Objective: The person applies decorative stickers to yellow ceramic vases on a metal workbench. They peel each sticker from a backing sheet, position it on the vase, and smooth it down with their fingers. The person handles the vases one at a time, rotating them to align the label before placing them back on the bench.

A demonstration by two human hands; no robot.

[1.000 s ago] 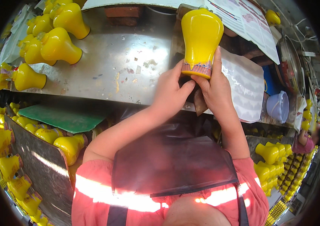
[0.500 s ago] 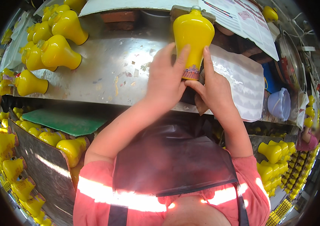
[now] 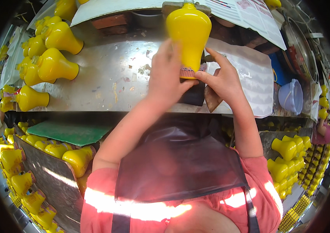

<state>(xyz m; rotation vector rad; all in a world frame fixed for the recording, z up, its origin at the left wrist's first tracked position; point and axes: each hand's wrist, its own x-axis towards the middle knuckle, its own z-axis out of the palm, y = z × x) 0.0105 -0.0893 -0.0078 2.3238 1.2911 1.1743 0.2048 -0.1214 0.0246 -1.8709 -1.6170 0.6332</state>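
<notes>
A glossy yellow bottle [image 3: 188,33] lies before me, its neck against a grey block [image 3: 167,7] and its base toward me. A reddish-purple patterned band [image 3: 187,72] circles the narrow base end; part of it stands out on the right side. My left hand [image 3: 165,73] is closed around the bottle's left side, its fingertips blurred and its thumb by the base. With its thumb on the band, my right hand [image 3: 223,77] holds the base end; its index finger is bent and a little apart from the bottle. Below lie a dark cloth [image 3: 193,96] and a brown pointed piece [image 3: 212,98].
Several plain yellow bottles [image 3: 58,64] stand at the left of the metal table [image 3: 106,77]. A white wavy sheet [image 3: 252,77] lies right, beside a lilac bucket [image 3: 290,97]. Bricks [image 3: 111,21] sit at the back. A green board [image 3: 71,130] and racks of bottles flank me below.
The view has shifted slightly. The bottle appears nearer the left, with its band turned. My right index finger has come away from the bottle's side, and my left fingers are moving.
</notes>
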